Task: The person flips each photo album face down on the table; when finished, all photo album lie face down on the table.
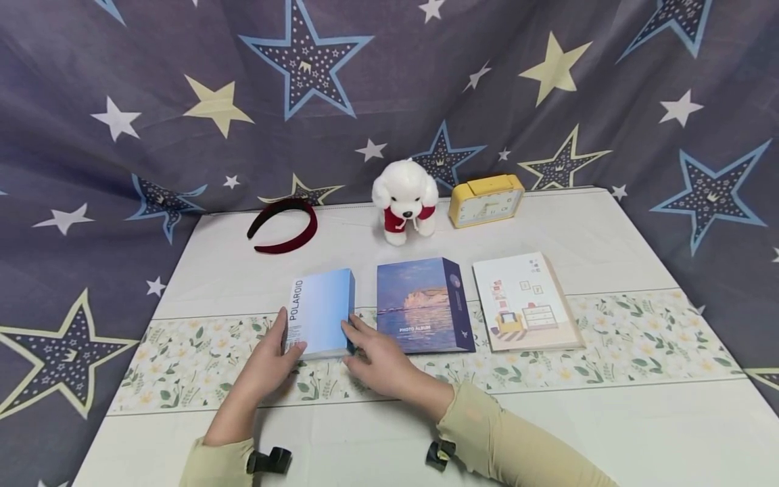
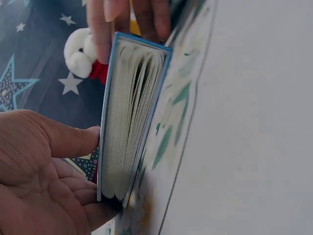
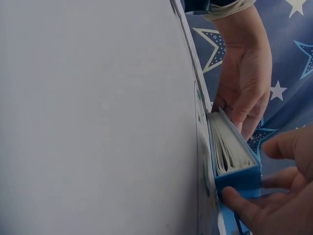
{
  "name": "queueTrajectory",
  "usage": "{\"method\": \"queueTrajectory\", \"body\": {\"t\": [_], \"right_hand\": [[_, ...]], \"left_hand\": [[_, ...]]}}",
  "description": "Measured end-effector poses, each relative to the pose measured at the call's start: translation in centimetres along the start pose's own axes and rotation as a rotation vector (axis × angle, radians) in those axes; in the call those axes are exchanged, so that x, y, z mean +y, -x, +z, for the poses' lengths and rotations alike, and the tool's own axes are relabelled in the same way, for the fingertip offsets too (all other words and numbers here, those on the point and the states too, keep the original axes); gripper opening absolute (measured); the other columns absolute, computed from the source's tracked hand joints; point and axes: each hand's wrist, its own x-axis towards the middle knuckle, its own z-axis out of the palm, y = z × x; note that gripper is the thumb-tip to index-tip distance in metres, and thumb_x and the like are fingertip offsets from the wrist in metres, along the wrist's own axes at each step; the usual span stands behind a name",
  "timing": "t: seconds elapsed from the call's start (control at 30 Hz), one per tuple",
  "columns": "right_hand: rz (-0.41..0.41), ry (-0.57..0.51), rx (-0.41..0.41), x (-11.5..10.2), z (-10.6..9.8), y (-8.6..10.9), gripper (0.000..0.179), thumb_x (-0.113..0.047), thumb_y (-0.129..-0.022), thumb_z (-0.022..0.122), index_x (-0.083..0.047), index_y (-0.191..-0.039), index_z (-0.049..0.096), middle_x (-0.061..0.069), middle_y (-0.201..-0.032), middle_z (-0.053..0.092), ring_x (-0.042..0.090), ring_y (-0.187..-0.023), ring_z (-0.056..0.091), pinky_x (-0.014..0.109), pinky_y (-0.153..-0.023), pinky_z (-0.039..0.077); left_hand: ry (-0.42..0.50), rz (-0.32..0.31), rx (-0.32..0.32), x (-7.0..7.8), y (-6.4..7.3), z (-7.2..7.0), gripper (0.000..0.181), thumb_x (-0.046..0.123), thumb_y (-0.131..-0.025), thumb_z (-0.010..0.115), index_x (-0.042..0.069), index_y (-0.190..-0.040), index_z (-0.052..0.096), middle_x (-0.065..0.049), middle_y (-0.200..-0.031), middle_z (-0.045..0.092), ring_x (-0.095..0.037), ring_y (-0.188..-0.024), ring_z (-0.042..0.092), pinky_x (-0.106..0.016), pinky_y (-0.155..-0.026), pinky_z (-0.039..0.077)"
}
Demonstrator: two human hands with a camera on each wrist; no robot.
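A light-blue photo album [image 1: 322,314] marked POLAROID lies at the front left of a row of three. My left hand [image 1: 272,362] holds its left side: the thumb lies at the cover's near corner, and in the left wrist view the other fingers reach round the page edge [image 2: 129,122]. On the opposite side is my right hand [image 1: 380,362], its extended fingers touching the blue spine [image 3: 239,181]. Its thumb stands away from the cover in the right wrist view. Just right of that hand is a dark-blue photo album [image 1: 414,297] with a cliff picture.
A cream book [image 1: 517,304] with a room drawing lies at the row's right end. Behind stand a dark-red headband [image 1: 304,237], a white plush dog [image 1: 404,186] in red and a yellow clock [image 1: 487,201]. A starred curtain [image 1: 389,81] hangs at the table's back.
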Motion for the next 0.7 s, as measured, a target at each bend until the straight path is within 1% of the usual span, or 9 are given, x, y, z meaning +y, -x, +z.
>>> {"method": "queueTrajectory", "body": {"t": [0.07, 0.1, 0.13, 0.2, 0.27, 0.33, 0.43, 0.53, 0.7], "right_hand": [[0.007, 0.017, -0.008, -0.1, -0.1, 0.0, 0.06, -0.018, -0.097, 0.059, -0.007, -0.151, 0.034, 0.016, -0.158, 0.025, 0.007, -0.065, 0.053, 0.023, -0.07, 0.049], [0.01, 0.026, -0.009, 0.0, -0.1, 0.0, 0.06, -0.018, -0.098, 0.059, -0.008, -0.152, 0.035, 0.016, -0.157, 0.027, 0.009, -0.076, 0.06, 0.025, -0.078, 0.05], [0.015, 0.024, -0.013, 0.0, -0.1, 0.0, 0.059, -0.018, -0.098, 0.058, -0.008, -0.152, 0.034, 0.016, -0.157, 0.028, 0.012, -0.083, 0.062, 0.027, -0.084, 0.051], [0.028, 0.002, -0.017, 0.0, -0.2, 0.1, 0.058, -0.018, -0.1, 0.055, -0.008, -0.152, 0.033, 0.014, -0.155, 0.034, 0.017, -0.104, 0.062, 0.031, -0.093, 0.049], [0.042, -0.041, -0.025, 0.0, -0.4, 0.3, 0.056, -0.018, -0.101, 0.052, -0.009, -0.153, 0.032, 0.012, -0.152, 0.039, 0.021, -0.119, 0.057, 0.032, -0.099, 0.047], [0.054, -0.102, -0.027, 0.1, -0.7, 0.5, 0.055, -0.019, -0.102, 0.05, -0.01, -0.153, 0.031, 0.012, -0.149, 0.044, 0.023, -0.116, 0.06, 0.031, -0.096, 0.049], [0.039, -0.176, -0.008, 0.1, -1.5, 0.9, 0.055, -0.016, -0.102, 0.05, -0.01, -0.153, 0.032, 0.016, -0.145, 0.048, 0.025, -0.121, 0.057, 0.031, -0.098, 0.048], [0.004, -0.238, 0.039, 0.4, -2.7, 1.2, 0.053, -0.012, -0.101, 0.05, -0.006, -0.151, 0.035, 0.023, -0.138, 0.051, 0.031, -0.12, 0.058, 0.032, -0.098, 0.047], [-0.01, -0.295, 0.116, 1.6, -5.1, 1.8, 0.047, -0.008, -0.1, 0.053, 0.001, -0.145, 0.044, 0.026, -0.139, 0.05, 0.038, -0.121, 0.055, 0.031, -0.097, 0.048]], "left_hand": [[-0.06, 0.0, 0.002, 0.2, 0.0, 0.0, 0.074, 0.014, -0.1, 0.052, -0.006, -0.153, 0.004, -0.027, -0.158, 0.006, -0.042, -0.146, 0.007, -0.055, -0.116, 0.011], [-0.083, 0.002, 0.002, 0.2, -0.1, 0.0, 0.073, 0.014, -0.1, 0.051, -0.006, -0.153, 0.006, -0.028, -0.158, 0.006, -0.042, -0.146, 0.007, -0.055, -0.116, 0.01], [-0.105, 0.004, 0.001, 0.3, -0.1, 0.0, 0.071, 0.014, -0.101, 0.051, -0.007, -0.153, 0.007, -0.028, -0.158, 0.005, -0.042, -0.146, 0.006, -0.056, -0.116, 0.01], [-0.149, 0.007, 0.003, 0.5, 0.0, -0.1, 0.069, 0.015, -0.101, 0.051, -0.007, -0.153, 0.012, -0.028, -0.158, 0.005, -0.043, -0.145, 0.007, -0.057, -0.115, 0.01], [-0.178, 0.007, 0.007, 0.8, 0.1, -0.1, 0.069, 0.016, -0.1, 0.052, -0.008, -0.152, 0.014, -0.028, -0.158, 0.005, -0.044, -0.145, 0.007, -0.058, -0.115, 0.01], [-0.198, 0.016, 0.023, 1.1, 0.1, 0.0, 0.069, 0.017, -0.099, 0.054, -0.009, -0.151, 0.017, -0.029, -0.158, 0.007, -0.045, -0.145, 0.009, -0.058, -0.114, 0.012], [-0.221, 0.048, 0.059, 1.7, 0.0, 0.3, 0.071, 0.019, -0.098, 0.056, -0.01, -0.151, 0.017, -0.03, -0.157, 0.009, -0.045, -0.144, 0.011, -0.057, -0.115, 0.013], [-0.254, 0.095, 0.103, 2.2, -0.3, 0.7, 0.072, 0.019, -0.098, 0.056, -0.011, -0.15, 0.017, -0.031, -0.157, 0.012, -0.045, -0.145, 0.012, -0.056, -0.115, 0.014], [-0.29, 0.171, 0.139, 3.2, -0.8, 1.1, 0.074, 0.022, -0.098, 0.056, -0.012, -0.15, 0.016, -0.03, -0.157, 0.013, -0.044, -0.145, 0.012, -0.055, -0.116, 0.014]]}}
